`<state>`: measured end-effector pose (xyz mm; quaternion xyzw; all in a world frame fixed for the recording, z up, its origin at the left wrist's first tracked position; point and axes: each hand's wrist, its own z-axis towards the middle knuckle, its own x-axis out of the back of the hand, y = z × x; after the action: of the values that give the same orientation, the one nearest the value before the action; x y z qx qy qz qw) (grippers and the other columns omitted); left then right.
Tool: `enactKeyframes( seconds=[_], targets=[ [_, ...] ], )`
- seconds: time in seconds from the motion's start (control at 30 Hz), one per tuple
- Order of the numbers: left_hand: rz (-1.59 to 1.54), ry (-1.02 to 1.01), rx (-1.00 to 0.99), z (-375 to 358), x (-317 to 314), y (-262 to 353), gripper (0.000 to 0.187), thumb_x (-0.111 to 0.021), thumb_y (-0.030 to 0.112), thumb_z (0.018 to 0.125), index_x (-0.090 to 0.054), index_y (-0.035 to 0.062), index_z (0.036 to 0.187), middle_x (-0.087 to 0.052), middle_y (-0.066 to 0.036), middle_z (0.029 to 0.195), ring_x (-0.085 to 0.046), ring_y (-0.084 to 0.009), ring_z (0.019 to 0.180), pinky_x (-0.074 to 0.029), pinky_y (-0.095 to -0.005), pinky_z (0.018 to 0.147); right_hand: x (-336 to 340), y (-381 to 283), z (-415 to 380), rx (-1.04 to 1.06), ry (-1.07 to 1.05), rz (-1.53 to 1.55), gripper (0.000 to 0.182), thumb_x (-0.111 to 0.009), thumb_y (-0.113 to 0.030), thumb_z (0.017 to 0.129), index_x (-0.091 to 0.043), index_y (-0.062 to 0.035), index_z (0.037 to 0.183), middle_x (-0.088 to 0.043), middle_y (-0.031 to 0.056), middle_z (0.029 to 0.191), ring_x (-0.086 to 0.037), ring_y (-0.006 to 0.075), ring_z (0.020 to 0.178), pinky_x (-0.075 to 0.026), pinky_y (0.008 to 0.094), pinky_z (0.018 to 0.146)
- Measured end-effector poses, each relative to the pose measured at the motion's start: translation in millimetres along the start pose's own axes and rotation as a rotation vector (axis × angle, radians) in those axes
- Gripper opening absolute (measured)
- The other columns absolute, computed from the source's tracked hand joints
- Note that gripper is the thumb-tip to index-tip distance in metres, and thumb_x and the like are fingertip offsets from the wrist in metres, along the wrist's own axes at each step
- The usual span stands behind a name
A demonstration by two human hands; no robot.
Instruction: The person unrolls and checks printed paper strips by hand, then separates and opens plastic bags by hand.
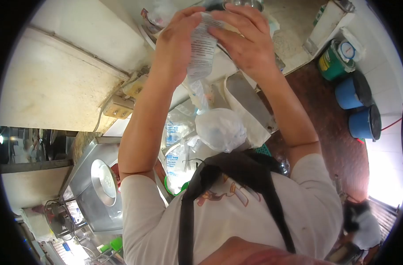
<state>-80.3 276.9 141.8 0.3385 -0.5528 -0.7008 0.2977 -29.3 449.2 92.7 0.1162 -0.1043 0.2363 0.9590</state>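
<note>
A pale plastic packet [202, 59] covered in small printed text hangs upright between my hands, high in the view. My left hand [177, 42] is closed on its left edge near the top. From the right, my right hand [248, 39] grips the upper edge with thumb and fingers. Below the packet is a crumpled clear plastic bag [200, 95]. A rounded, filled white plastic bag [221, 128] sits lower, close to my apron. Beside it lie clear plastic packs [177, 163] with blue print. The contents of the bags cannot be made out.
A grey-white rectangular bin [250, 106] stands right of the bags. Blue buckets [354, 90] and a green bucket [336, 62] line the right wall. On the left, a metal bowl [104, 181] rests on a steel counter [89, 203]. Another person [365, 225] is at lower right.
</note>
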Motion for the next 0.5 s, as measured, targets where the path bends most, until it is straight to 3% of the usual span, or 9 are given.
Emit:
enactKeyframes(
  seconds=[0.07,0.17,0.23,0.3,0.37,0.47,0.5],
  targets=[
    [-0.065,-0.059,0.06,-3.5,-0.7,0.9,0.041,-0.053,0.03,0.101,-0.057,0.0025,0.13,-0.062,-0.006,0.109,-0.061,-0.0136,0.097,-0.051,-0.0266,0.081,5.7,0.1,2.5,-0.024,0.007,0.014,0.027,-0.073,-0.004,0.078,-0.068,-0.0043,0.105,-0.069,0.0063,0.096,-0.064,0.0305,0.095,-0.05,0.0337,0.087],
    [0.144,-0.019,-0.018,-9.4,2.1,-8.7,0.047,-0.062,0.039,0.096,-0.06,0.0039,0.126,-0.063,-0.005,0.108,-0.06,-0.0135,0.098,-0.046,-0.0277,0.084,3.7,-6.6,-3.4,-0.37,-0.036,0.132,0.029,-0.073,-0.003,0.08,-0.07,-0.0075,0.108,-0.069,0.0084,0.096,-0.064,0.0282,0.096,-0.049,0.0383,0.088],
    [0.551,-0.022,-0.408,-8.4,5.0,-12.3,0.05,-0.063,0.041,0.095,-0.059,0.0028,0.126,-0.065,-0.006,0.108,-0.06,-0.0143,0.1,-0.046,-0.0283,0.088,12.3,-14.4,2.3,-0.637,-0.079,0.321,0.024,-0.07,-0.005,0.083,-0.07,-0.0046,0.107,-0.069,0.0083,0.093,-0.066,0.0236,0.09,-0.05,0.0345,0.082],
    [0.71,-0.064,-0.516,-6.4,9.8,-15.9,0.05,-0.065,0.042,0.095,-0.058,0.0018,0.125,-0.066,-0.008,0.106,-0.06,-0.0148,0.1,-0.046,-0.029,0.089,16.0,-15.7,3.5,-0.85,-0.129,0.525,0.021,-0.068,-0.006,0.087,-0.069,-0.0019,0.108,-0.07,0.0081,0.091,-0.066,0.019,0.085,-0.051,0.0313,0.078],
    [0.618,-0.143,-0.339,-0.9,16.1,-18.2,0.048,-0.065,0.04,0.095,-0.058,0.001,0.122,-0.067,-0.009,0.104,-0.061,-0.0151,0.099,-0.047,-0.0296,0.089,17.2,-12.5,-0.6,-1.007,-0.19,0.746,0.02,-0.065,-0.007,0.091,-0.068,0.0007,0.109,-0.07,0.0079,0.09,-0.065,0.0145,0.082,-0.051,0.0288,0.075],
    [0.454,-0.166,-0.154,-4.6,10.2,-15.2,0.042,-0.065,0.036,0.096,-0.059,-0.0003,0.117,-0.068,-0.009,0.101,-0.062,-0.0144,0.095,-0.048,-0.0288,0.086,19.5,-8.3,-5.3,-0.984,-0.244,0.864,0.021,-0.064,-0.009,0.092,-0.069,0.0011,0.111,-0.072,0.0073,0.092,-0.064,0.0105,0.085,-0.051,0.0282,0.078],
    [0.444,-0.156,-0.171,-6.3,6.7,-16.2,0.041,-0.064,0.035,0.096,-0.059,-0.0006,0.116,-0.068,-0.008,0.1,-0.062,-0.0138,0.093,-0.048,-0.0284,0.083,21.6,-9.1,-3.7,-1.008,-0.266,0.84,0.022,-0.065,-0.009,0.092,-0.069,0.0002,0.112,-0.072,0.0078,0.092,-0.065,0.0123,0.085,-0.051,0.0284,0.078]
  ],
)
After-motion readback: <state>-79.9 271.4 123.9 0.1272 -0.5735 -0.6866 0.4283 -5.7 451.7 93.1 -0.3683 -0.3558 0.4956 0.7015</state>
